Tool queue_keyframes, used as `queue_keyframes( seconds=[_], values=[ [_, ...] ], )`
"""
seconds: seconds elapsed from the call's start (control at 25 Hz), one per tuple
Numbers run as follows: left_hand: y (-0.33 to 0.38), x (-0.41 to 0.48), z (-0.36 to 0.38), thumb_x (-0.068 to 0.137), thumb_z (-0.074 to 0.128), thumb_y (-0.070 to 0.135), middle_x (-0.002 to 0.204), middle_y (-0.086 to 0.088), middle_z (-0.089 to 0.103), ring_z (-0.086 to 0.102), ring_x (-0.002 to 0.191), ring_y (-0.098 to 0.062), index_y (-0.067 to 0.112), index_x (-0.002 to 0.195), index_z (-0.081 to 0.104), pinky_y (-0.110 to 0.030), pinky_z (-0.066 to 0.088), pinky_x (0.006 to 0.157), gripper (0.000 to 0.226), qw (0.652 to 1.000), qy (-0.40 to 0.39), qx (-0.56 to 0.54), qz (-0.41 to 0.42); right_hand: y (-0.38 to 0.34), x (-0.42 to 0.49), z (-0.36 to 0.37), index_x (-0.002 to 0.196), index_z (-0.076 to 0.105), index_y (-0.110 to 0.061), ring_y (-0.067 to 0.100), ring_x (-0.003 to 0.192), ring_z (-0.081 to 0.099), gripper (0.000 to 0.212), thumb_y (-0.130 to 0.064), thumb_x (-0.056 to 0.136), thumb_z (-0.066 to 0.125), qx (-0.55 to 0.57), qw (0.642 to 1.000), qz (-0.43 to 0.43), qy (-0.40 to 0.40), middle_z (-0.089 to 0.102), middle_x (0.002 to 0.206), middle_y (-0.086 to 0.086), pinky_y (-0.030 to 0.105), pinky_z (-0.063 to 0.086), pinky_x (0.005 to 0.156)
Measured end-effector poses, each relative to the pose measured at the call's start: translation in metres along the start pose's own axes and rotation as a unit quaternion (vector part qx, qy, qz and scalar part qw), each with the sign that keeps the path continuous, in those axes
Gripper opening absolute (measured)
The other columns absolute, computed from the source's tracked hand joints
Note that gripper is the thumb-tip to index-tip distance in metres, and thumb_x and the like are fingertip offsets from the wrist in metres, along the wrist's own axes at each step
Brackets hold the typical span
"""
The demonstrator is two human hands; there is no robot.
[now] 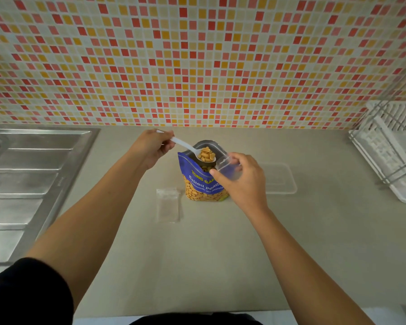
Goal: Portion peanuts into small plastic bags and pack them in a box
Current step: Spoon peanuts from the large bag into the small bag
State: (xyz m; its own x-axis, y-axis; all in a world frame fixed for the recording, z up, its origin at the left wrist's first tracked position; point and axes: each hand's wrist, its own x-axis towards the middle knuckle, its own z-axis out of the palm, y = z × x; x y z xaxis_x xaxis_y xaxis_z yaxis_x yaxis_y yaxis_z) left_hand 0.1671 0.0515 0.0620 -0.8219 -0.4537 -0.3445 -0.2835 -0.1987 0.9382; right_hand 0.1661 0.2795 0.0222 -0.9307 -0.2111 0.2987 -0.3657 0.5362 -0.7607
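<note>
Peanuts [206, 154] heaped on spoon [183, 143] between hands [150, 146] [243, 181], beside held bag [229, 169]

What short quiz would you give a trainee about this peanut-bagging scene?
1. True or false: the spoon in the left hand is empty.
2. What does the right hand hold? A: a small clear bag. B: a lid. C: a knife.
3. Fill in: the spare bags lie flat on the counter to the ____ of the peanut pouch.

Key
1. False: it carries peanuts above the open pouch.
2. A.
3. Left.
</note>
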Motion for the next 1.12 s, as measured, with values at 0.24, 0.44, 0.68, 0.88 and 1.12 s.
queue_keyframes(
  seconds=[0.24,0.44,0.68,0.88,1.12],
  values=[
    [0.031,-0.009,-0.004,0.091,0.056,0.01,0.069,-0.004,0.055,0.054,0.052,-0.006,0.006,0.086,0.058,-0.01,0.045,0.047,0.007,1.0,0.0,-0.006,0.015,-0.013,0.009,0.005,0.107,0.061,-0.016,0.006,0.087,0.052,0.051,-0.042,0.067,0.078,-0.022,1.0,-0.008,0.01,0.062,0.099,-0.005,0.018,0.038,0.071],
    [0.054,-0.025,0.011,0.091,0.057,0.01,0.071,-0.005,0.058,0.055,0.055,-0.007,0.005,0.09,0.059,-0.01,0.046,0.048,0.006,0.996,-0.019,0.071,0.05,-0.021,0.011,0.009,0.108,0.06,-0.017,0.007,0.086,0.054,0.054,-0.046,0.067,0.077,0.003,1.0,0.008,0.015,0.062,0.1,-0.004,0.019,0.04,0.071],
    [0.092,-0.058,0.044,0.09,0.058,0.017,0.072,-0.004,0.064,0.061,0.06,-0.008,0.006,0.089,0.063,-0.015,0.053,0.06,0.012,0.927,-0.06,0.298,0.218,-0.029,0.012,0.014,0.108,0.061,-0.018,0.008,0.086,0.058,0.053,-0.048,0.067,0.076,0.073,0.996,0.039,0.046,0.064,0.101,-0.005,0.024,0.048,0.076],
    [0.112,-0.068,0.038,0.09,0.058,0.019,0.074,-0.002,0.064,0.063,0.063,-0.007,0.009,0.09,0.062,-0.014,0.051,0.056,0.011,0.9,0.01,0.328,0.288,-0.027,0.011,0.016,0.108,0.061,-0.019,0.012,0.088,0.062,0.052,-0.05,0.068,0.075,0.11,0.991,0.048,0.06,0.065,0.102,-0.005,0.032,0.054,0.077],
    [0.031,-0.034,0.033,0.089,0.057,0.016,0.082,-0.011,0.07,0.063,0.069,-0.016,0.006,0.087,0.065,-0.025,0.051,0.071,0.013,0.887,-0.005,0.399,0.23,-0.01,-0.001,0.008,0.111,0.059,-0.021,0.001,0.091,0.06,0.045,-0.035,0.072,0.077,0.249,0.961,0.11,0.051,0.064,0.101,-0.01,0.012,0.049,0.075]
  ],
)
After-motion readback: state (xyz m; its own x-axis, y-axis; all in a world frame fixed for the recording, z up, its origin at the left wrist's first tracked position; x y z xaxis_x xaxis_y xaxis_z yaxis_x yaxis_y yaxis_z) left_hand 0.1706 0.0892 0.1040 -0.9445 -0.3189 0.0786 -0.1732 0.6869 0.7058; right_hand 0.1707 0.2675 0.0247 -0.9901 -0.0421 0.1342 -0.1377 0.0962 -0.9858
